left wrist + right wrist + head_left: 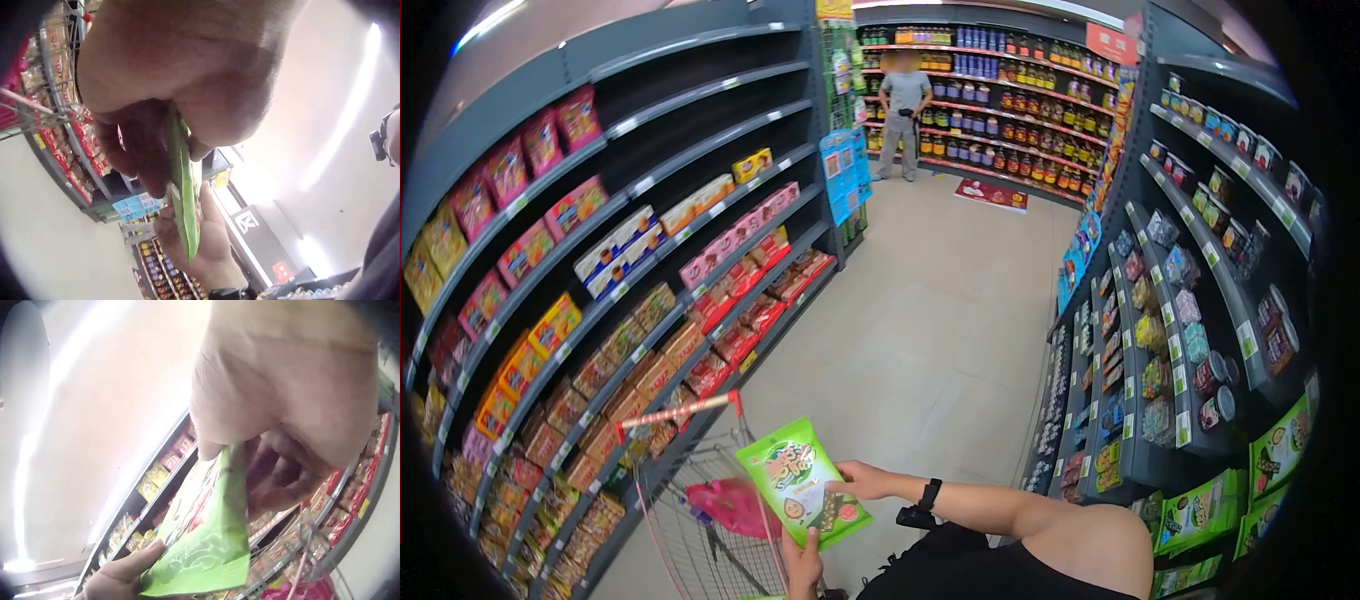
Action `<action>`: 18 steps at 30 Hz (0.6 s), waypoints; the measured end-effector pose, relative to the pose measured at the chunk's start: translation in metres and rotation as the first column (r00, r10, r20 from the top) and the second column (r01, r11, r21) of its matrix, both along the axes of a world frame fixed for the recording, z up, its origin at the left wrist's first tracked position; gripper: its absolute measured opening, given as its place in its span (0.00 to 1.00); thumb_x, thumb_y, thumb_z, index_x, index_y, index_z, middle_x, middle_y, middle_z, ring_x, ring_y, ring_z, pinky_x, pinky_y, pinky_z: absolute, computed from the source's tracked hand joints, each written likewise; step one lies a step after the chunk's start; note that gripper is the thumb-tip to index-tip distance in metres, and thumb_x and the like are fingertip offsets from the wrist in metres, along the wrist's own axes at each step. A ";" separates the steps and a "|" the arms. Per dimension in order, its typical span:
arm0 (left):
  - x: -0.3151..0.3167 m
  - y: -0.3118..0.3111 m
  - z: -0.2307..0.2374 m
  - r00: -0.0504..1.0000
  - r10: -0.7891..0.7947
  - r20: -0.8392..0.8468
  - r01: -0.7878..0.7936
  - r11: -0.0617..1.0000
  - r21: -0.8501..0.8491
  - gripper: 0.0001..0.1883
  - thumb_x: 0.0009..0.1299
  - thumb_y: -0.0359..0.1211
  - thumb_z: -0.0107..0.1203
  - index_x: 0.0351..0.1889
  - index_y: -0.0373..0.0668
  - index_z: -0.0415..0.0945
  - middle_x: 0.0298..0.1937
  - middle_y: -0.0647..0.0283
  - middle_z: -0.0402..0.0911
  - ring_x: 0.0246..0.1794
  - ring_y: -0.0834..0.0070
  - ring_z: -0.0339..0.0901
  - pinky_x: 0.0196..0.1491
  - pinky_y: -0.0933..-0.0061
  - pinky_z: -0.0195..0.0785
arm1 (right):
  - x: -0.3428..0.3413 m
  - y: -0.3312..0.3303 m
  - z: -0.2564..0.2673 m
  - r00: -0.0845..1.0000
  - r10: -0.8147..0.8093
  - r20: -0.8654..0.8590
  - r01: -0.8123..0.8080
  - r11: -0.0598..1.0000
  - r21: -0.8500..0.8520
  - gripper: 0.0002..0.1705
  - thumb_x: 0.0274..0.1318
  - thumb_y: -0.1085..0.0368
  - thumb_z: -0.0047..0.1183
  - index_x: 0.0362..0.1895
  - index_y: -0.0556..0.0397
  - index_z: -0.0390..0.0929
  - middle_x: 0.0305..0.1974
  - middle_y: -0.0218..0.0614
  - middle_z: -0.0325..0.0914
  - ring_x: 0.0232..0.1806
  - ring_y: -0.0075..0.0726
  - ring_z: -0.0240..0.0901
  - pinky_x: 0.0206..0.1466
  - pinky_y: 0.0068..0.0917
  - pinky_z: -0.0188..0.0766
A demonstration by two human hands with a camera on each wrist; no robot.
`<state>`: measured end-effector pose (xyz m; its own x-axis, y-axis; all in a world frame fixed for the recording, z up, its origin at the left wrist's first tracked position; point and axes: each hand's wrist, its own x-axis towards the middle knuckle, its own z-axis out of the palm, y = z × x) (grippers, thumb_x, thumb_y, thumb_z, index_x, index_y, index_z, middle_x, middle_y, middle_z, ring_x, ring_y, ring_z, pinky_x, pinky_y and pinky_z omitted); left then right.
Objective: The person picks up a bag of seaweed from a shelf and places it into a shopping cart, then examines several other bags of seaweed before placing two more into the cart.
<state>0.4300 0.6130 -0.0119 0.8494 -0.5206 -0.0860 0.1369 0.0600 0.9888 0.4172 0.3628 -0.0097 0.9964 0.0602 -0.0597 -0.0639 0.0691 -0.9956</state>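
Observation:
A bright green snack packet is held up in front of the body, over the edge of a wire shopping cart. My left hand grips its lower edge, thumb on the printed face. At the packet's right side my right hand pinches the edge, thumb in front and fingers behind. Seen edge-on in the left wrist view, the packet runs between both hands. In the right wrist view, its green face shows below my right hand, with the left thumb at the far corner.
The shopping cart with a pink bag in it stands at the left. Snack shelves line the left side, and shelves with jars and bags the right. Similar green packets hang at lower right. A person stands far down the aisle.

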 end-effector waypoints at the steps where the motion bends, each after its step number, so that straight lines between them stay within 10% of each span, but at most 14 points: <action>1: 0.004 -0.024 0.014 0.999 -0.002 0.043 0.001 1.000 0.026 0.27 0.73 0.24 0.53 0.70 0.33 0.61 0.63 0.56 0.74 0.61 0.69 0.72 0.65 0.68 0.64 | -0.003 -0.024 0.002 0.998 -0.038 0.056 0.044 0.994 -0.102 0.23 0.71 0.54 0.55 0.58 0.60 0.74 0.44 0.32 0.82 0.43 0.21 0.72 0.47 0.25 0.73; 18: 0.027 -0.381 0.005 0.733 -0.647 0.213 0.628 0.763 0.156 0.26 0.77 0.30 0.55 0.70 0.35 0.60 0.63 0.57 0.74 0.61 0.72 0.72 0.64 0.67 0.67 | -0.151 -0.311 0.003 0.931 -0.331 -0.156 0.340 0.940 0.036 0.23 0.69 0.57 0.57 0.60 0.57 0.72 0.47 0.32 0.81 0.41 0.25 0.78 0.45 0.27 0.77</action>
<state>0.4574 0.2319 -0.0066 0.3181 -0.9479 0.0169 -0.1225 -0.0234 0.9922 0.2660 0.0521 -0.0071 0.9398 -0.2677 -0.2122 -0.1701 0.1720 -0.9703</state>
